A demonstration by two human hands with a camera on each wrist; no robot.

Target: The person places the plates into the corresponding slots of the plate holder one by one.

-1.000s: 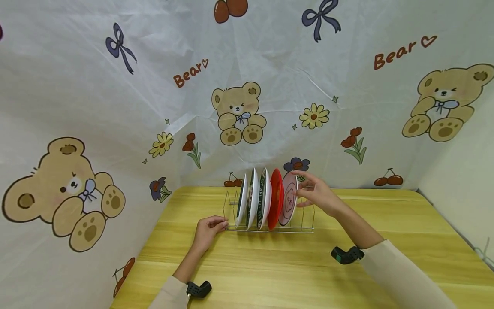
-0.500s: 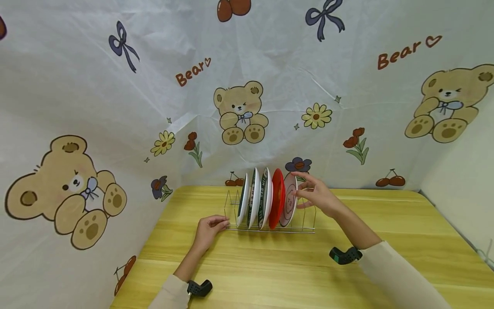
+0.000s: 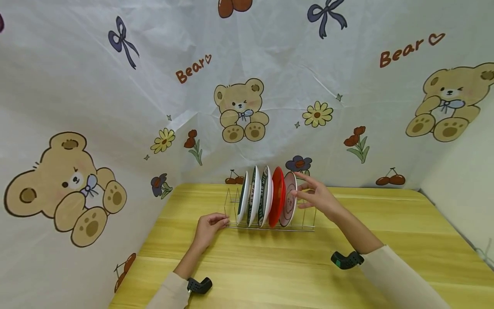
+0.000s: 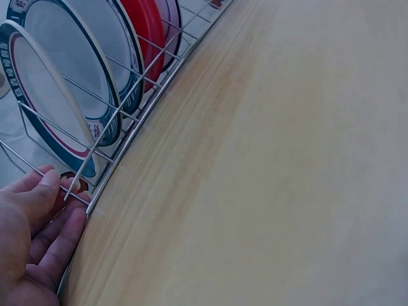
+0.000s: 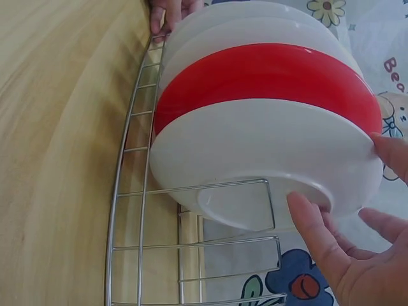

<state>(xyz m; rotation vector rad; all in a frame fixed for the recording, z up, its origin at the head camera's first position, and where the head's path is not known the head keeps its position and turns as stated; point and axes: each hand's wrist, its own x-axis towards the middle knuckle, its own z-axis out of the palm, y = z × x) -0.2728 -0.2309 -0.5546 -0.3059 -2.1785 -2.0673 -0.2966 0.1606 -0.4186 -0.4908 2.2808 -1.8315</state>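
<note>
Fingers of right hand spread, touching pink plate rim — left hand fingers curled on wire rack end.

yellow wooden table, wire plate rack

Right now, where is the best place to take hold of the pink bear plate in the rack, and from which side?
Likely its upper rim, from above: the pink bear plate stands on edge, rightmost in the wire rack, right hand already there.
</note>
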